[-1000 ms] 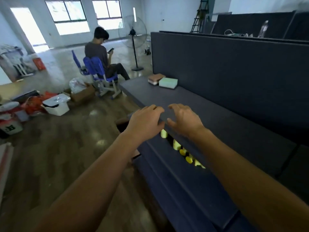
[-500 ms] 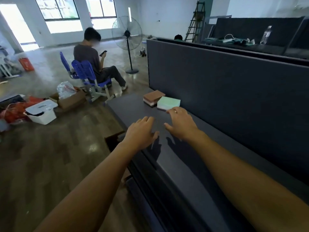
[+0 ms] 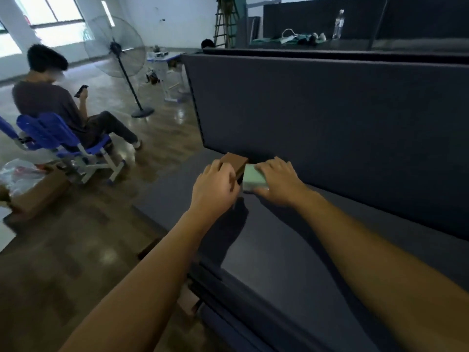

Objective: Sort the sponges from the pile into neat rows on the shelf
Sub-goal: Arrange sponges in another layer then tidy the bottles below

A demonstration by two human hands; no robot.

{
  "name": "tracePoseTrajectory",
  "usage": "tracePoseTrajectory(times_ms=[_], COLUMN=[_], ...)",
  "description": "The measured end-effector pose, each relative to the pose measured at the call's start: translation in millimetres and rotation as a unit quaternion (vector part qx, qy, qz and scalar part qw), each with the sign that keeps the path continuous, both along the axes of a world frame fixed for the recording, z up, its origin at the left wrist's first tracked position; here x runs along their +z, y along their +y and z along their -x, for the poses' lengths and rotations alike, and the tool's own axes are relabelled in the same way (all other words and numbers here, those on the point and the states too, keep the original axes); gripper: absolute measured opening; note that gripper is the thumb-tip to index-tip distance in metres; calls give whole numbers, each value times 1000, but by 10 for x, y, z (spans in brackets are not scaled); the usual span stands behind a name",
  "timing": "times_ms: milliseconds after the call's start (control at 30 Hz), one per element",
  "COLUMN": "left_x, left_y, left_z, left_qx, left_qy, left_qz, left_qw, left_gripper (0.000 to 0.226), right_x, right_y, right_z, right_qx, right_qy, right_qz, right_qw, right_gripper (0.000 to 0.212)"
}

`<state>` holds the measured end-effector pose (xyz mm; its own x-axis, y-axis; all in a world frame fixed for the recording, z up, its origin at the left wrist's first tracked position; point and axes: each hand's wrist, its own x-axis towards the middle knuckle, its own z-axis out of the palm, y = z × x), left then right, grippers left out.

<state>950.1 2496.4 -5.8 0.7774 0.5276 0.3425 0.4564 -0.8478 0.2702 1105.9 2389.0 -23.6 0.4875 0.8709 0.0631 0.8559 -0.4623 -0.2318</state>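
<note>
Two sponges sat side by side on the dark shelf (image 3: pixel 279 250), close against its back panel (image 3: pixel 330 123). Our left hand (image 3: pixel 215 189) curled over the brown sponge (image 3: pixel 236 161). Our right hand (image 3: pixel 276 184) gripped the green sponge (image 3: pixel 253 177), thumb at its near edge and fingers across the top. We noted the hands close together, almost touching.

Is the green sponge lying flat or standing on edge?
Flat: the green sponge lies broad face up on the shelf, gripped by the right hand.

One brown sponge (image 3: pixel 234 161), one green sponge (image 3: pixel 253 177), one fan (image 3: pixel 115 47), and seemingly two blue chairs (image 3: pixel 50 130).
</note>
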Motion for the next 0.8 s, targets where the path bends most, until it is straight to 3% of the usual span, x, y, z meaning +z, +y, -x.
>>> tracePoseTrajectory(times_ms=[100, 233, 367, 533, 800], left_x=[-60, -194, -181, -111, 17], left_y=[208, 398, 299, -382, -2013], left_z=[-222, -473, -532, -263, 316], left_qx=[-11, 29, 22, -118, -353], left_qy=[-8, 60, 58, 11, -22], left_qz=[-22, -14, 33, 52, 79], left_qw=[1000, 998, 998, 992, 932], left_gripper=[28, 62, 62, 62, 52], right_x=[54, 162, 239, 289, 273], right_y=[-161, -509, -966, -1634, -3268], right_z=[123, 359, 608, 910, 1769], right_qx=[-50, -87, -131, -185, -339], right_qy=[28, 44, 38, -8, -65], right_qz=[-20, -55, -93, -138, -172], right_qw=[998, 994, 986, 973, 923], right_gripper=[72, 74, 75, 65, 63])
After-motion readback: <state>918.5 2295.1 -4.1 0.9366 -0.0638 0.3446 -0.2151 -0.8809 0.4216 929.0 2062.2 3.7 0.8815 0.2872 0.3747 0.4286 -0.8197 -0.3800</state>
